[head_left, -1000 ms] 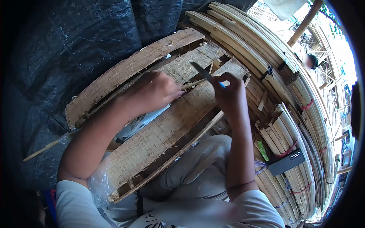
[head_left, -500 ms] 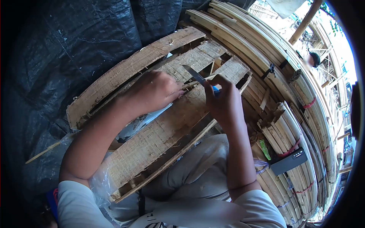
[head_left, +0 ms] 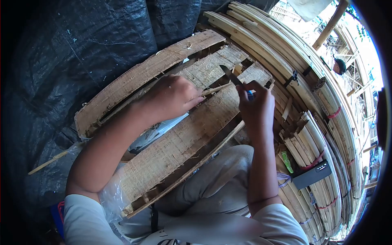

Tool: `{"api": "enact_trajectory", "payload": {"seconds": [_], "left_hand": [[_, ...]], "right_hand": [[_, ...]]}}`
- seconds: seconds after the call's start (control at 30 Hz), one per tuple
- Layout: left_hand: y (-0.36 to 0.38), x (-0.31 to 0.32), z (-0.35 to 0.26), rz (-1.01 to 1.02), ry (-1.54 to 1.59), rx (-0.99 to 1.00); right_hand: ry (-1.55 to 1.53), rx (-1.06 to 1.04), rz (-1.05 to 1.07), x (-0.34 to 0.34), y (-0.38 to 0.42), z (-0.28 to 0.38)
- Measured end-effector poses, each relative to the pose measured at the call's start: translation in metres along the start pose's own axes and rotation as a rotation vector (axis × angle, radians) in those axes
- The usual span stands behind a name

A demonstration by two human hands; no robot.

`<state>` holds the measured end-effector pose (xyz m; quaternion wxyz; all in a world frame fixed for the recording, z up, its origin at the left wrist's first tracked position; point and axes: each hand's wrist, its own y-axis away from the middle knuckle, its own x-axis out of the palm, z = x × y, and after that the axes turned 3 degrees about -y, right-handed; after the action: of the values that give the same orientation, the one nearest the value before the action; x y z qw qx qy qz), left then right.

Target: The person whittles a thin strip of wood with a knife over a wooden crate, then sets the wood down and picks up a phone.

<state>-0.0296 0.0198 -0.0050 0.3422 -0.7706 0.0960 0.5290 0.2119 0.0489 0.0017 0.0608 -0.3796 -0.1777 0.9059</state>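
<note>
My left hand is closed around one end of a thin wooden strip, just above the slatted wooden stand. The strip points away from it, towards the far right. My right hand grips a knife by its handle, of which a bit of blue shows between the fingers. The dark blade points up and to the left, and overlaps the strip's far end in this view. Rough, frayed boards with gaps between them form the stand's top, in front of my bent legs.
Bundled wooden strips are piled along the right. A phone and a green wrapper lie on them. Dark tarpaulin hangs behind the stand. Clear plastic hangs at its near left corner. A person in a dark cap is farther off.
My right hand and the knife have moved right, away from my left hand and along the strip. My left hand keeps its hold. The whole view has shifted slightly.
</note>
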Motion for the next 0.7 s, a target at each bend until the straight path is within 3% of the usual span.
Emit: {"api": "enact_trajectory", "payload": {"seconds": [0.07,0.1,0.17,0.23,0.33,0.37,0.43,0.53,0.7], "left_hand": [[0.0,0.001,0.002,0.008,-0.001,-0.019],[0.0,0.002,0.002,0.025,0.0,-0.037],[-0.001,0.0,0.002,0.023,0.009,-0.038],[0.001,0.0,0.001,0.02,0.02,-0.046],[0.001,0.002,0.001,0.013,-0.011,-0.056],[0.0,0.001,0.002,0.013,-0.011,-0.055],[0.0,0.002,0.002,0.02,-0.009,-0.05],[0.001,0.003,0.004,0.02,0.013,-0.06],[0.0,0.002,0.004,0.025,0.002,-0.07]], "right_hand": [[-0.064,0.01,0.088,0.003,0.012,0.014],[0.002,-0.149,0.015,0.009,0.015,0.007],[-0.065,0.03,0.132,0.004,-0.002,-0.007],[0.079,0.128,0.031,-0.004,-0.013,-0.011],[0.099,0.054,0.17,-0.001,0.008,0.01],[0.019,-0.064,0.22,0.004,0.018,0.011],[0.005,-0.108,0.172,-0.003,0.021,0.025],[0.087,0.016,-0.041,-0.004,-0.003,0.0],[0.059,-0.087,0.009,0.003,0.014,0.007]]}}
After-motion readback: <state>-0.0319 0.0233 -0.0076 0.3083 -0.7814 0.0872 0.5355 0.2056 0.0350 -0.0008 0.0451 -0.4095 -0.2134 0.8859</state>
